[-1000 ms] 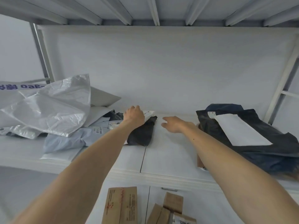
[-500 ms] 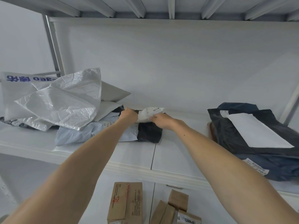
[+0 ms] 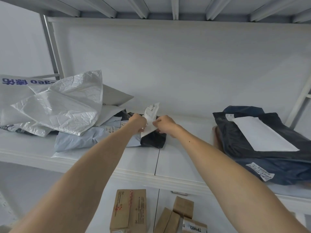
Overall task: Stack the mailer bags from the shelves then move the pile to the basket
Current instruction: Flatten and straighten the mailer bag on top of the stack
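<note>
A small white mailer bag (image 3: 151,115) with a printed label stands tilted up at the middle of the white shelf (image 3: 178,167). My left hand (image 3: 137,122) grips its left edge and my right hand (image 3: 164,124) pinches its right edge. Under it lies a black mailer bag (image 3: 154,140). To the left sits a loose heap: a pale blue mailer (image 3: 87,138), crinkled silvery-white mailers (image 3: 65,106) and a white bag with blue lettering (image 3: 16,86). At the right lies a stack of dark navy and black mailers (image 3: 262,155) with a flat white mailer (image 3: 262,134) on top.
Brown cardboard boxes (image 3: 129,211) stand on the lower shelf below, with more boxes (image 3: 181,216) to their right. Grey metal uprights (image 3: 50,47) frame the shelf left and right. The upper shelf's ribbed underside (image 3: 175,7) hangs overhead. No basket is in view.
My right hand moved left and took hold of the small white mailer with the left hand. Together they have lifted it upright off the black bag.
</note>
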